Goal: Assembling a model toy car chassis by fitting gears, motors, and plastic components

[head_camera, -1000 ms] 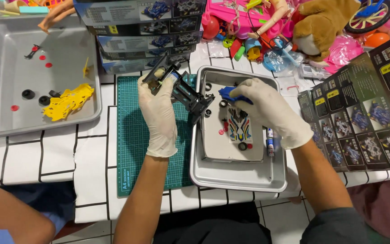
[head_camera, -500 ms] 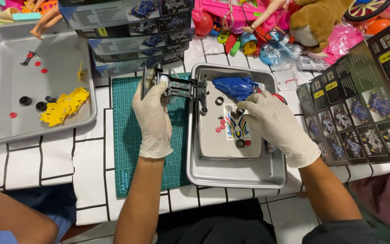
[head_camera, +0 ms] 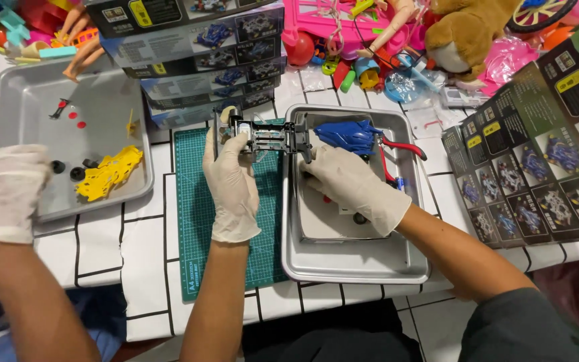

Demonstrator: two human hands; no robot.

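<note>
Both hands gloved white, working over the green cutting mat [head_camera: 196, 221] and the steel tray [head_camera: 356, 265] just right of it. Left hand [head_camera: 232, 181] closed around the left end of a black toy-car chassis [head_camera: 266, 137], thumb up against the pale wheel end, fingers wrapped, holding it level above the mat's top edge. Right hand [head_camera: 353, 184] gripping the chassis' right end where it crosses the tray's left wall, fingers curled over it; exact contact under the fingers hidden. Chassis held between the two hands, long axis left-right, straddling the mat/tray boundary. Blue car body shell [head_camera: 346, 134] lying in the tray's top part, just behind the right hand's knuckles, near the chassis end; touching or not, cannot tell. Red-handled cutters [head_camera: 397, 151] in the tray right of the shell. White sheet [head_camera: 323, 221] flat on the tray floor under the right wrist. Second steel tray [head_camera: 15, 114] at far left, holding yellow plastic parts [head_camera: 108, 173], black wheels [head_camera: 68, 169] and small red bits. Another person's gloved hand [head_camera: 5, 194] resting at that tray's lower left edge, well apart from the chassis. Stacked kit boxes [head_camera: 202, 47] behind the mat, folded-out printed sheet [head_camera: 537, 161] at right, toy clutter along the back.
</note>
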